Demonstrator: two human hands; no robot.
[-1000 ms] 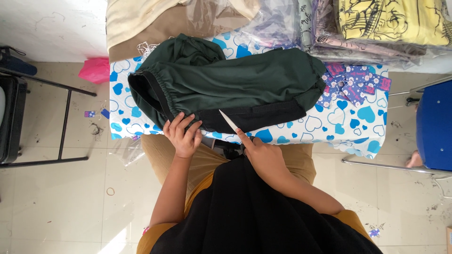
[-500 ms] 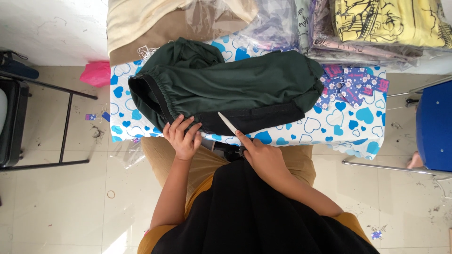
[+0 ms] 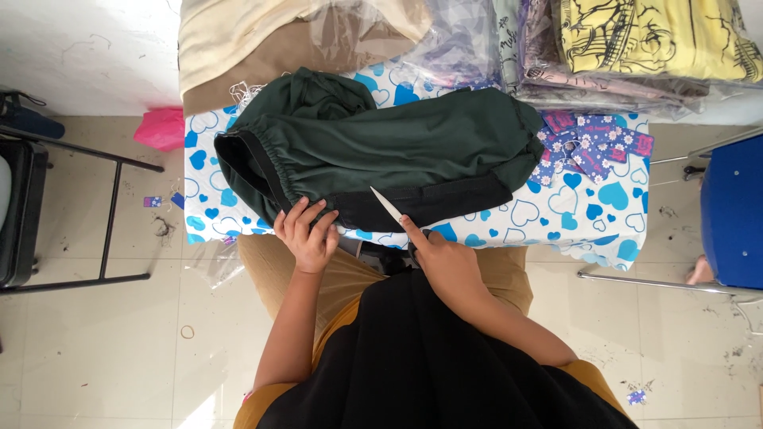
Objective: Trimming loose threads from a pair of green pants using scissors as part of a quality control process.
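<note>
Dark green cloth, a garment (image 3: 381,151) with a gathered elastic waist and a black band along its near edge, lies spread across the table (image 3: 604,214), which wears a white cover printed with blue hearts. I see the left hand (image 3: 308,234) at the garment's near edge, below the gathered waist, its fingers curled down and pinching the fabric where green meets black. My right hand (image 3: 443,262) sits to the right of that, just off the garment's near edge, closed around the dark handle of a small cutting tool (image 3: 388,205); the index finger lies stretched along it, and the pale blade points up and to the left onto the black band. Beyond the garment's far edge are beige folded cloth (image 3: 238,40) and stacks of clothes in clear bags (image 3: 636,48), yellow ones on top. At the garment's right end lies a heap of purple flowered tags (image 3: 596,143). Left of the garment, off the table, stands a black metal frame (image 3: 103,214) on the tiled floor, with a pink bag (image 3: 163,127) by the wall; right of it is a blue chair (image 3: 731,214).
</note>
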